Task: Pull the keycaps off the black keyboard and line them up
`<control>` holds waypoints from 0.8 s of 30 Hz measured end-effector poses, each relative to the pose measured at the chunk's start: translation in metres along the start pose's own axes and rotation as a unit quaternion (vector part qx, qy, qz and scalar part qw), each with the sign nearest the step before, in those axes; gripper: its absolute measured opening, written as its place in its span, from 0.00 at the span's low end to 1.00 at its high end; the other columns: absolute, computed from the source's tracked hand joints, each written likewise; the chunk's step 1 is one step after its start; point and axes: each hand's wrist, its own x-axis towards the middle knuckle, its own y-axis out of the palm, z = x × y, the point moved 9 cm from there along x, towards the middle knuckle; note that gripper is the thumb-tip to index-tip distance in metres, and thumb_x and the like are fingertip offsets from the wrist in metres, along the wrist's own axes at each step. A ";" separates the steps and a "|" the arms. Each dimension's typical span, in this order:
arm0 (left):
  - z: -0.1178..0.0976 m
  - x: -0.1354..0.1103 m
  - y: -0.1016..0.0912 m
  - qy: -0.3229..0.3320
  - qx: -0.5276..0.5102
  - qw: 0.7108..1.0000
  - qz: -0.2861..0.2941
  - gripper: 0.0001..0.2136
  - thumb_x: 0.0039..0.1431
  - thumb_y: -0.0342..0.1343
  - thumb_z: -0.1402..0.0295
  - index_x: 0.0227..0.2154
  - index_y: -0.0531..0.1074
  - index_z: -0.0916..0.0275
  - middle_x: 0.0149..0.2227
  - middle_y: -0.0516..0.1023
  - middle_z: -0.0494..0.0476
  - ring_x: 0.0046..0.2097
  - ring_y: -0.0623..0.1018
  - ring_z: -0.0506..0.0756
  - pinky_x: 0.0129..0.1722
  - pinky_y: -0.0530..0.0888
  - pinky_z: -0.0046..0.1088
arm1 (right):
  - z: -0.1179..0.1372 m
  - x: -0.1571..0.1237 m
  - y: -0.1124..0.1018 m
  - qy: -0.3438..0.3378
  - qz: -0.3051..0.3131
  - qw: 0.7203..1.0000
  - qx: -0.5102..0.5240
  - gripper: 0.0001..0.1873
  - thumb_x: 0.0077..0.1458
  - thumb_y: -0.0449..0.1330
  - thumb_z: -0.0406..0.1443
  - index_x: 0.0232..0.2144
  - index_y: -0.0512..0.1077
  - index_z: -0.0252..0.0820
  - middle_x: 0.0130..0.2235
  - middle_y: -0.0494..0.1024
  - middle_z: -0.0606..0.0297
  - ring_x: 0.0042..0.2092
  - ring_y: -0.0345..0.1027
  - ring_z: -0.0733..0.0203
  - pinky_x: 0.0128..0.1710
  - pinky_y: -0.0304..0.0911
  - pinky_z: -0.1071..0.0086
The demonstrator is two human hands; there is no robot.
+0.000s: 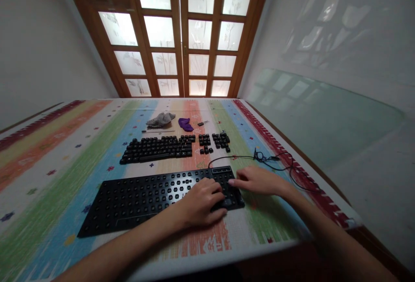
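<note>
Striped in bright colours, the mat (pixel 65 174) covers the whole work surface, and nearest on it lies the stripped keyboard base (pixel 142 200), a long black frame with bare switch posts, its long axis running left to right and tilted slightly so the right end sits farther off. Both hands meet at that right end. The left hand (pixel 201 204) rests palm down on the base over its right-hand section, fingers curled loosely together on the posts; whether they pinch anything small cannot be told. The right hand (pixel 259 180) comes in from the right, lying flat on the mat just beside the base's right edge, its fingers stretched out and close together, their tips touching that edge near the upper corner. So the base stretches away leftward from both sets of fingers, and the left hand lies more squarely over it. A black cable (pixel 275 161) leaves the upper right corner and loops on the mat beyond the right hand. Farther back, the removed keycaps (pixel 162 148) lie laid out in keyboard order, parallel to the base. Behind them sit a grey cloth (pixel 160 120), a purple cloth (pixel 184 124) and a small dark tool (pixel 201 123), with a wooden-framed frosted glass door (pixel 181 36) at the far end.
</note>
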 end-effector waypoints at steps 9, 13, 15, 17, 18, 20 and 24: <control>-0.007 0.005 0.015 -0.022 0.070 0.997 0.010 0.11 0.65 0.55 0.62 0.32 0.72 0.64 0.36 0.74 0.57 0.38 0.72 0.55 0.39 0.69 0.34 | 0.021 -0.022 0.022 0.037 0.018 0.997 -0.072 0.21 0.66 0.50 0.41 0.37 0.78 0.32 0.38 0.82 0.45 0.39 0.77 0.47 0.34 0.60 0.65; -0.016 0.006 0.024 0.008 0.139 0.990 0.009 0.10 0.68 0.51 0.65 0.33 0.70 0.66 0.34 0.73 0.58 0.38 0.72 0.57 0.38 0.69 0.36 | 0.020 -0.021 0.024 0.070 -0.002 0.995 -0.065 0.19 0.64 0.51 0.38 0.33 0.78 0.31 0.37 0.82 0.43 0.38 0.78 0.47 0.33 0.58 0.66; -0.020 0.004 0.027 0.028 0.168 0.985 0.003 0.10 0.68 0.51 0.66 0.33 0.69 0.66 0.34 0.72 0.58 0.37 0.72 0.57 0.36 0.68 0.36 | 0.019 -0.022 0.027 0.089 -0.023 0.994 -0.052 0.18 0.63 0.52 0.37 0.32 0.78 0.32 0.36 0.82 0.44 0.37 0.77 0.49 0.31 0.57 0.67; -0.024 0.003 0.029 0.040 0.188 0.981 -0.006 0.09 0.68 0.51 0.67 0.33 0.68 0.66 0.33 0.72 0.58 0.36 0.71 0.58 0.34 0.67 0.36 | 0.021 -0.022 0.032 0.087 -0.050 0.994 -0.036 0.16 0.63 0.51 0.36 0.32 0.77 0.33 0.35 0.82 0.47 0.35 0.77 0.51 0.30 0.55 0.67; -0.025 0.002 0.030 0.042 0.195 0.980 -0.011 0.08 0.68 0.51 0.68 0.33 0.68 0.66 0.33 0.71 0.57 0.36 0.71 0.58 0.34 0.67 0.36 | 0.021 -0.022 0.033 0.090 -0.065 0.993 -0.033 0.16 0.62 0.51 0.35 0.32 0.77 0.33 0.35 0.82 0.47 0.35 0.77 0.52 0.30 0.55 0.67; -0.027 0.000 0.029 0.038 0.208 0.977 -0.021 0.08 0.68 0.50 0.69 0.33 0.68 0.66 0.32 0.71 0.57 0.35 0.70 0.58 0.32 0.66 0.36 | 0.022 -0.023 0.037 0.096 -0.081 0.992 -0.032 0.15 0.62 0.51 0.34 0.33 0.76 0.33 0.35 0.82 0.47 0.35 0.77 0.52 0.30 0.55 0.67; -0.032 -0.001 0.030 0.033 0.236 0.971 -0.025 0.07 0.68 0.47 0.72 0.34 0.68 0.67 0.32 0.70 0.58 0.34 0.70 0.58 0.32 0.65 0.36 | 0.021 -0.025 0.041 0.112 -0.086 0.990 -0.024 0.14 0.62 0.50 0.33 0.35 0.75 0.32 0.34 0.81 0.46 0.35 0.76 0.50 0.31 0.55 0.66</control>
